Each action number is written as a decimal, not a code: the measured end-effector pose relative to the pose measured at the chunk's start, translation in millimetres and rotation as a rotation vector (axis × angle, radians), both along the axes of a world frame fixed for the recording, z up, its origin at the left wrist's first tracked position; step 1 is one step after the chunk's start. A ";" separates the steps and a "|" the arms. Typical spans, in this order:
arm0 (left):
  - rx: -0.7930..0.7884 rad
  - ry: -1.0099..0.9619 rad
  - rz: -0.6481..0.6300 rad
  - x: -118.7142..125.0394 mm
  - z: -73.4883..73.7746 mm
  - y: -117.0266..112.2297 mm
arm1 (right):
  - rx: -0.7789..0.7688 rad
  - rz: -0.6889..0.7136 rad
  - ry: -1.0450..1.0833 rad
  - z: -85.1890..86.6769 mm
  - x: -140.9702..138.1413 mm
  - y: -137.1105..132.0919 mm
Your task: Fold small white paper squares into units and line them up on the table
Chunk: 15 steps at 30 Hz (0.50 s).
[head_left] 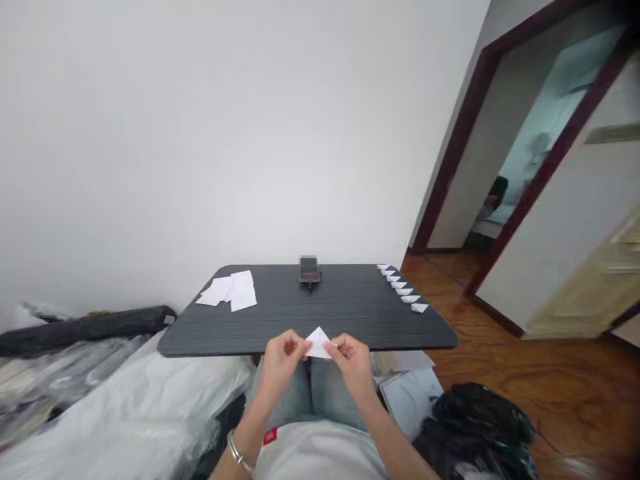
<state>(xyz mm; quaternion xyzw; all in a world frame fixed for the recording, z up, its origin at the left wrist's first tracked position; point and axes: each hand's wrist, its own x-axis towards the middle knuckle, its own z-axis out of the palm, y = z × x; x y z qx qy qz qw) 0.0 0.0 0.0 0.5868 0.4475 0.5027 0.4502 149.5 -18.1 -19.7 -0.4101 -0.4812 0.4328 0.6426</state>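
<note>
Both of my hands hold a folded white paper triangle [317, 343] just above the near edge of the table, pinching it from either side. My left hand [283, 360] grips its left corner, and my right hand [353, 363] grips its right side. Ahead on the dark grey table [350, 313] lie loose white paper sheets [233, 291] at the far left. A row of several small folded paper pieces [400, 285] runs along the table's right edge. A small dark phone on a stand [309, 270] sits at the far edge.
Dark rolled material [85, 330] and white plastic sheeting [125, 407] lie to my left. A black plastic bag [475, 427] sits by my right knee on the wooden floor [500, 373]. A doorway [500, 147] opens at the right.
</note>
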 end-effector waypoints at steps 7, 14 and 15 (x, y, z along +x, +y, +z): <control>-0.031 -0.143 -0.134 3.2 2.4 4.6 | -0.015 0.025 -0.002 2.0 3.4 2.8; 0.013 -0.116 -0.089 5.7 -0.4 3.6 | 0.027 0.059 -0.048 5.7 3.3 -1.1; 0.008 -0.124 -0.095 5.7 -0.4 3.7 | 0.026 0.050 -0.051 5.3 2.4 -1.3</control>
